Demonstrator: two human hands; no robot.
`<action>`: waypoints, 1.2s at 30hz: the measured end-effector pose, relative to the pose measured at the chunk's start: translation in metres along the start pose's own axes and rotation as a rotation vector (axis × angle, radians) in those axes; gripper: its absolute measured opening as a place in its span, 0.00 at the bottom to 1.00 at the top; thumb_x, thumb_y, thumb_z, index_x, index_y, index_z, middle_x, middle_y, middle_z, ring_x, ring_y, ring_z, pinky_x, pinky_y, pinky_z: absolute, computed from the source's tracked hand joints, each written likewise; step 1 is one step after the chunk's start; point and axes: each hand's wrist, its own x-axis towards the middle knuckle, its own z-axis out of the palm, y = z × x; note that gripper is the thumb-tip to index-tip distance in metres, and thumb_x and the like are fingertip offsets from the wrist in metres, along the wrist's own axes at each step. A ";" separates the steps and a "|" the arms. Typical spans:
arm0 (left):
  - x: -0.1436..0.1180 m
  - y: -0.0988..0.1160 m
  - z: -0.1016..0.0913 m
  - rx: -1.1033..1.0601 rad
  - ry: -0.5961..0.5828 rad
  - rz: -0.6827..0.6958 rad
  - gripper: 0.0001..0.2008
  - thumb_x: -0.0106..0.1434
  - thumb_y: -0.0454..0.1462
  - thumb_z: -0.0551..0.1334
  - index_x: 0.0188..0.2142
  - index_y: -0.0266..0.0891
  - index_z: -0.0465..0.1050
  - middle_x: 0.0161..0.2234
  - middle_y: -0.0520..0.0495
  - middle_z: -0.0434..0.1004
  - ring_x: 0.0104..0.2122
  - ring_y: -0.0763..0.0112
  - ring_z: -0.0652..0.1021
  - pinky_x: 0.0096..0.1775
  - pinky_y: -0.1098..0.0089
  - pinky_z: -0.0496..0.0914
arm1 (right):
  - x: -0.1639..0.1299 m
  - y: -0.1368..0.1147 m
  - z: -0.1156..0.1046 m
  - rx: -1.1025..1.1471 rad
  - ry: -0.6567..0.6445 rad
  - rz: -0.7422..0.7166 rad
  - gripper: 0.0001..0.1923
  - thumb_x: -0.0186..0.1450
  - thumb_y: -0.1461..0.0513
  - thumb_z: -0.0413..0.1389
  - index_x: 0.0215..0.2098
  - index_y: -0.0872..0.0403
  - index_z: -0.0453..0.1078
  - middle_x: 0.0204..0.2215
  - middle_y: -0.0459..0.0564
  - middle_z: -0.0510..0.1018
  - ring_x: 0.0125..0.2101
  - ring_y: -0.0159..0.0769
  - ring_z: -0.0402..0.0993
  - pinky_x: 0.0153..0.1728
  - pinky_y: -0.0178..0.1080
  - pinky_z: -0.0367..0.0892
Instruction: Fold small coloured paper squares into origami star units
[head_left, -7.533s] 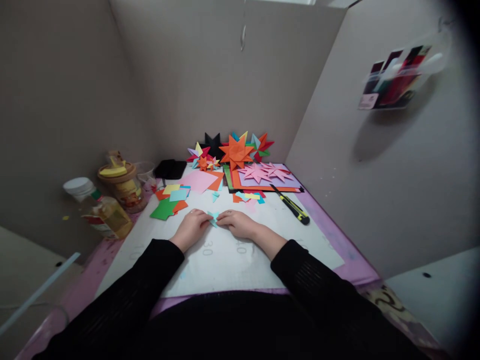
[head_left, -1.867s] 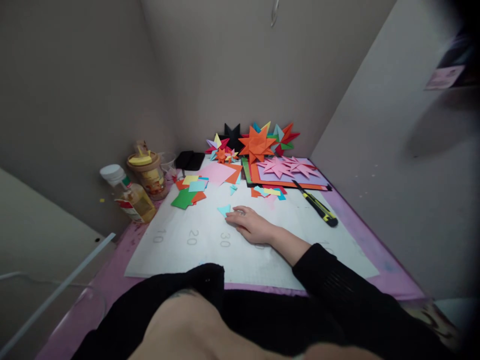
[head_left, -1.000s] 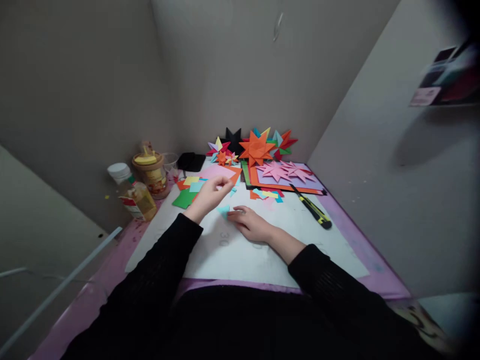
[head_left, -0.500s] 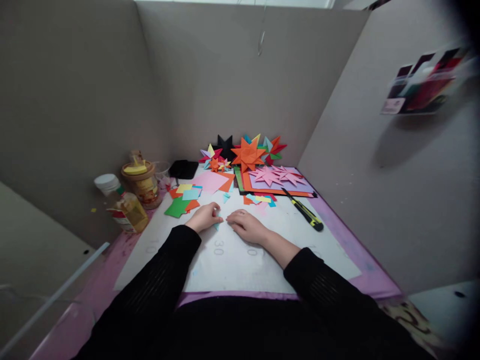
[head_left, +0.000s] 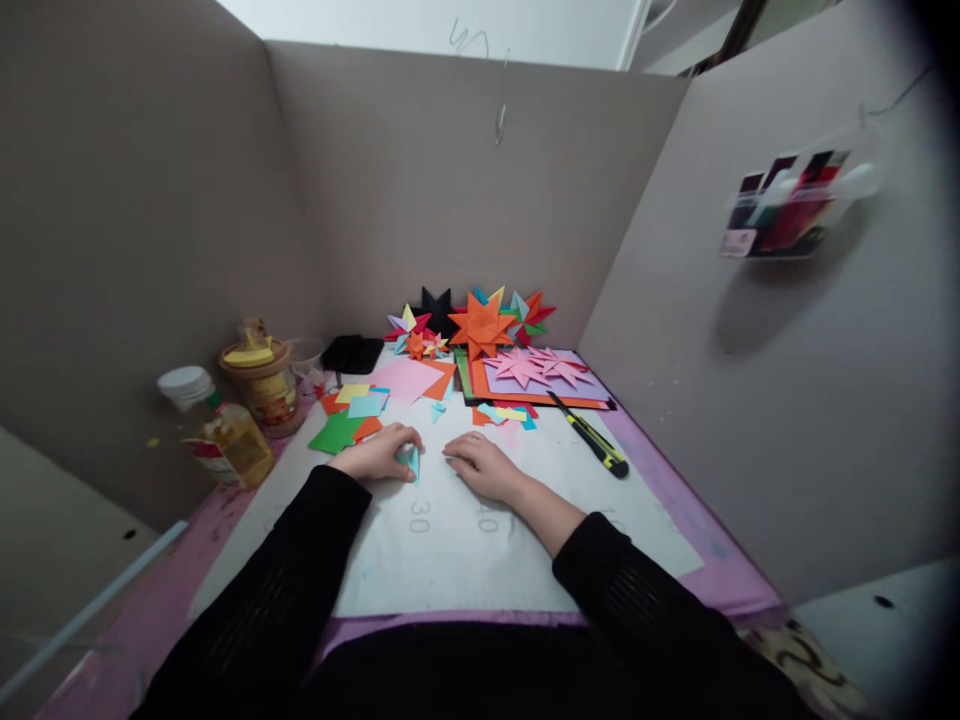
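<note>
Left hand (head_left: 375, 459) grip pinching one blue paper piece (head_left: 409, 460), right hand (head_left: 480, 466) flat, ungripped, two pink stars (head_left: 536, 366), one knife (head_left: 589, 435)

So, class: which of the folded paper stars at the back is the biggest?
The orange star, centre of the back row; it stands clearly larger than the black star beside it.

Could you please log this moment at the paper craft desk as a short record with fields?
Left hand: left hand holds a small light blue folded paper piece on the white cutting mat
Right hand: right hand rests flat on the mat, grip empty, beside the piece
Left of the mat: oil bottle, lidded jar
Behind the hands: loose coloured paper squares, orange paper star, pink paper stars
Right of the hands: yellow and black utility knife
</note>
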 end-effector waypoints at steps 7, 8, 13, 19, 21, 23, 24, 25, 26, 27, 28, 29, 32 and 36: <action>0.001 0.011 0.001 -0.122 0.073 -0.051 0.15 0.46 0.38 0.66 0.32 0.39 0.65 0.31 0.53 0.71 0.31 0.70 0.71 0.33 0.72 0.64 | 0.000 -0.002 -0.001 0.078 0.030 0.094 0.13 0.59 0.68 0.52 0.42 0.54 0.71 0.38 0.52 0.76 0.42 0.38 0.69 0.45 0.44 0.64; 0.001 0.016 0.001 -0.153 0.120 -0.040 0.14 0.47 0.38 0.65 0.33 0.39 0.65 0.32 0.52 0.71 0.32 0.70 0.72 0.34 0.72 0.64 | 0.000 -0.003 -0.001 0.105 0.039 0.131 0.14 0.59 0.67 0.53 0.43 0.54 0.70 0.38 0.52 0.76 0.41 0.38 0.69 0.44 0.43 0.64; 0.006 0.047 0.013 -0.338 0.314 -0.073 0.11 0.53 0.40 0.60 0.35 0.38 0.66 0.34 0.51 0.71 0.31 0.71 0.71 0.32 0.73 0.65 | 0.002 -0.007 0.001 0.339 0.119 0.352 0.13 0.59 0.60 0.54 0.42 0.55 0.67 0.31 0.48 0.74 0.31 0.33 0.70 0.32 0.35 0.66; 0.008 0.062 0.030 -0.449 0.298 -0.018 0.10 0.53 0.39 0.60 0.35 0.38 0.66 0.34 0.51 0.70 0.32 0.72 0.71 0.31 0.74 0.65 | 0.006 -0.009 -0.002 0.387 0.185 0.428 0.06 0.58 0.61 0.51 0.25 0.55 0.64 0.21 0.42 0.66 0.24 0.29 0.62 0.26 0.32 0.59; 0.009 0.062 0.032 -0.483 0.324 -0.005 0.10 0.53 0.39 0.60 0.35 0.37 0.66 0.34 0.50 0.70 0.34 0.70 0.72 0.32 0.73 0.65 | 0.006 -0.010 -0.002 0.401 0.166 0.420 0.06 0.58 0.62 0.50 0.25 0.55 0.63 0.21 0.42 0.65 0.24 0.29 0.61 0.26 0.32 0.58; 0.010 0.061 0.033 -0.522 0.341 -0.015 0.10 0.53 0.39 0.60 0.34 0.37 0.66 0.32 0.50 0.70 0.33 0.70 0.73 0.33 0.72 0.66 | 0.006 -0.012 -0.002 0.426 0.160 0.416 0.05 0.58 0.62 0.50 0.25 0.55 0.62 0.21 0.42 0.65 0.24 0.29 0.61 0.27 0.32 0.57; 0.011 0.061 0.034 -0.539 0.344 -0.021 0.10 0.53 0.39 0.61 0.34 0.37 0.65 0.32 0.50 0.70 0.33 0.70 0.73 0.33 0.72 0.66 | 0.006 -0.013 -0.002 0.438 0.159 0.416 0.05 0.58 0.62 0.50 0.25 0.55 0.62 0.21 0.41 0.65 0.24 0.29 0.61 0.27 0.32 0.57; 0.011 0.061 0.034 -0.548 0.343 -0.022 0.10 0.52 0.39 0.61 0.34 0.37 0.65 0.32 0.50 0.70 0.33 0.70 0.73 0.34 0.72 0.66 | 0.006 -0.014 -0.002 0.445 0.161 0.416 0.05 0.58 0.62 0.49 0.25 0.55 0.62 0.21 0.41 0.65 0.24 0.29 0.60 0.27 0.32 0.57; 0.011 0.062 0.034 -0.548 0.343 -0.018 0.10 0.52 0.38 0.61 0.34 0.37 0.65 0.33 0.50 0.70 0.34 0.70 0.73 0.35 0.72 0.66 | 0.006 -0.015 -0.001 0.448 0.165 0.416 0.05 0.58 0.62 0.49 0.25 0.55 0.62 0.21 0.41 0.64 0.24 0.29 0.60 0.27 0.32 0.57; 0.011 0.062 0.034 -0.540 0.345 -0.010 0.10 0.52 0.38 0.61 0.34 0.37 0.65 0.34 0.50 0.70 0.35 0.70 0.73 0.36 0.72 0.66 | 0.006 -0.015 -0.001 0.448 0.168 0.416 0.05 0.58 0.62 0.49 0.25 0.55 0.62 0.21 0.41 0.64 0.24 0.29 0.60 0.27 0.32 0.57; 0.011 0.062 0.034 -0.528 0.347 0.003 0.10 0.52 0.37 0.61 0.34 0.37 0.65 0.34 0.50 0.69 0.35 0.70 0.73 0.37 0.71 0.66 | 0.006 -0.016 -0.001 0.447 0.169 0.413 0.05 0.58 0.62 0.49 0.25 0.55 0.62 0.21 0.41 0.64 0.24 0.29 0.60 0.27 0.32 0.57; 0.011 0.062 0.034 -0.518 0.348 0.015 0.09 0.52 0.36 0.61 0.33 0.38 0.65 0.33 0.50 0.69 0.35 0.71 0.73 0.37 0.71 0.66 | 0.007 -0.017 -0.001 0.449 0.168 0.409 0.05 0.58 0.62 0.49 0.25 0.55 0.62 0.21 0.41 0.64 0.24 0.29 0.60 0.26 0.32 0.56; 0.010 0.064 0.033 -0.526 0.345 0.022 0.09 0.51 0.36 0.62 0.32 0.38 0.63 0.29 0.53 0.69 0.31 0.72 0.72 0.34 0.73 0.65 | 0.008 -0.019 -0.002 0.478 0.153 0.399 0.06 0.57 0.62 0.49 0.24 0.55 0.62 0.21 0.41 0.64 0.23 0.29 0.59 0.26 0.32 0.56; 0.007 0.068 0.027 -0.558 0.345 -0.016 0.13 0.50 0.36 0.63 0.33 0.40 0.60 0.25 0.55 0.69 0.26 0.74 0.72 0.28 0.76 0.63 | 0.010 -0.016 -0.008 0.546 0.142 0.401 0.07 0.57 0.62 0.50 0.23 0.55 0.61 0.20 0.41 0.64 0.23 0.28 0.60 0.26 0.32 0.56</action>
